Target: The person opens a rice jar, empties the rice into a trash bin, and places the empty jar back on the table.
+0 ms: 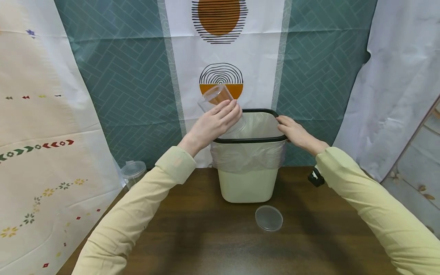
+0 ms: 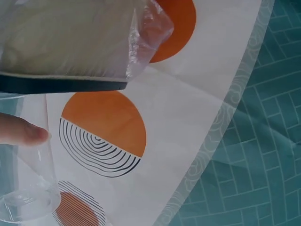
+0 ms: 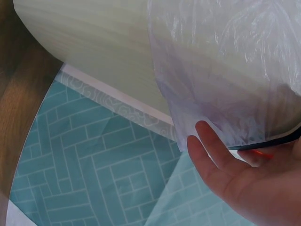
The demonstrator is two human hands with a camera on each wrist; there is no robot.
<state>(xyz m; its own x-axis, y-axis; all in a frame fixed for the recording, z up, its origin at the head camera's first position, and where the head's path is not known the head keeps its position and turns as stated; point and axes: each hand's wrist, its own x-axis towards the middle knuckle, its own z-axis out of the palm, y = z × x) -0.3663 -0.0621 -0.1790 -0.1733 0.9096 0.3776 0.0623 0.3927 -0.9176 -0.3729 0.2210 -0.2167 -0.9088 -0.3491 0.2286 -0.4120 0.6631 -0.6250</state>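
My left hand (image 1: pixel 218 120) holds a clear plastic jar (image 1: pixel 214 95), tipped with its base up and its mouth lowered over the bin. In the left wrist view, one finger presses along the see-through wall of the jar (image 2: pixel 35 174). A pale trash bin (image 1: pixel 248 187) with a black rim stands upright, lined with a thin translucent bag (image 1: pixel 247 158) folded over its outside. At the bin's right side, my right hand (image 1: pixel 295 131) rests on the rim. Fairly straight fingers (image 3: pixel 214 150) lie beside the bag in the right wrist view.
A round clear lid (image 1: pixel 269 218) lies on the brown wooden table (image 1: pixel 213 240) in front of the bin. Another clear jar with its lid on (image 1: pixel 133 172) stands at the left, partly behind the left sleeve. A patterned cloth (image 1: pixel 137 76) hangs close behind the bin.
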